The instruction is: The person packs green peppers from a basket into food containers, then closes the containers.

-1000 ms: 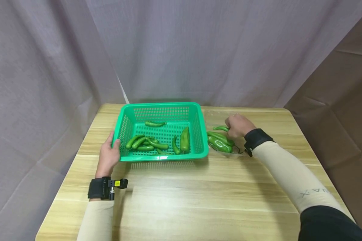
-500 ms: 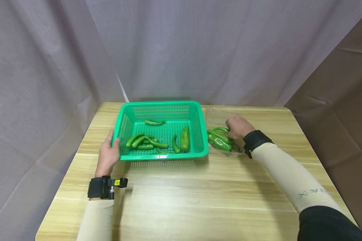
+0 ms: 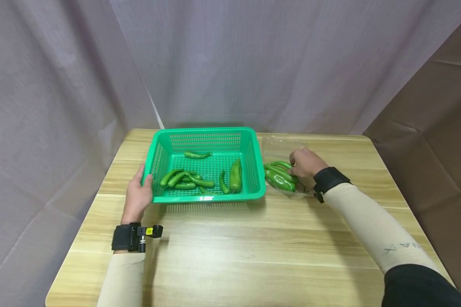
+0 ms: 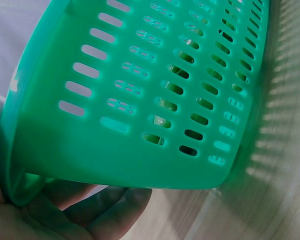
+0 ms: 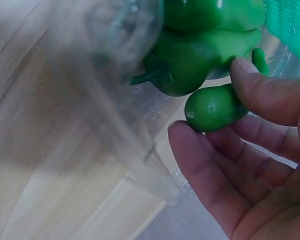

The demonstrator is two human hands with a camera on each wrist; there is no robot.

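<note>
Judging by how things lie, the work is well past its start: about seven green peppers [image 3: 199, 179] already rest on the floor of the green basket [image 3: 253, 149] at the centre of the head view, while a smaller cluster of peppers [image 3: 278, 179] sits in a clear plastic tray [image 3: 276, 143] just right of the basket, on the wooden surface [image 3: 253, 247]. Those few are what seems left to handle. The right hand [image 3: 305, 162] is at that cluster, and in the right wrist view its grip is narrow: the fingers [image 5: 270, 95] and thumb close around the end of one slim pepper [image 5: 212, 107], which touches the fatter peppers behind it and does not look lifted yet. The left hand [image 3: 138, 196] holds the basket's lower left corner, thumb over the rim; the left wrist view shows its fingers [image 4: 95, 210] curled beneath the basket wall [image 4: 140, 100]. Against the earlier frames little differs: the left hand keeps the same hold, the peppers in the basket lie as they did, and the right hand has settled slightly lower and closer onto the cluster, with the slim pepper now partly covered by it.
</note>
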